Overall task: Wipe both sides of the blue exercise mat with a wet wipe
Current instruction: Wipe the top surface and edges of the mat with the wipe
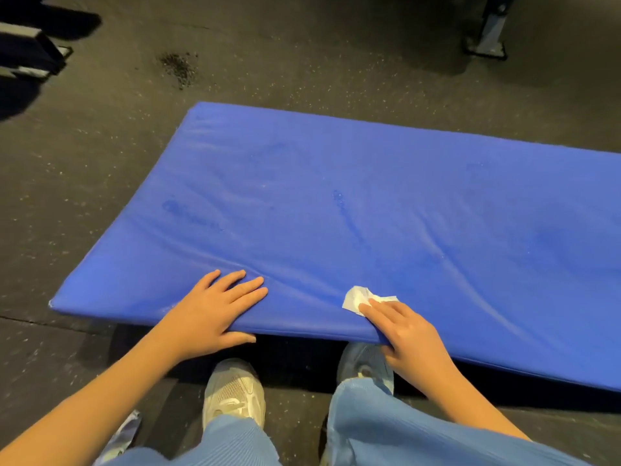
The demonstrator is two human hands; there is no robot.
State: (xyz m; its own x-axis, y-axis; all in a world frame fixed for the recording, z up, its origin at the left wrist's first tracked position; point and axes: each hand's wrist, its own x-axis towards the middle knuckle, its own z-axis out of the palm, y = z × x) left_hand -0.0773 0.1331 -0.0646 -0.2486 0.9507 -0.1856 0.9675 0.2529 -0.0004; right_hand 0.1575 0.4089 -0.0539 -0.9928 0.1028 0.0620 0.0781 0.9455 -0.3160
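The blue exercise mat (369,203) lies across the dark floor, and its near long edge is raised above my shoes. My left hand (215,311) grips that edge left of centre, with its fingers flat on top and the thumb along the front. My right hand (406,334) grips the same edge further right, thumb tucked underneath. Its fingertips pin a crumpled white wet wipe (359,297) against the mat's top. Faint damp streaks show on the mat's surface.
My two pale shoes (235,391) stand just under the lifted edge. The speckled dark rubber floor (100,163) surrounds the mat. A metal equipment foot (489,38) stands at the far right and dark gear (30,52) at the far left.
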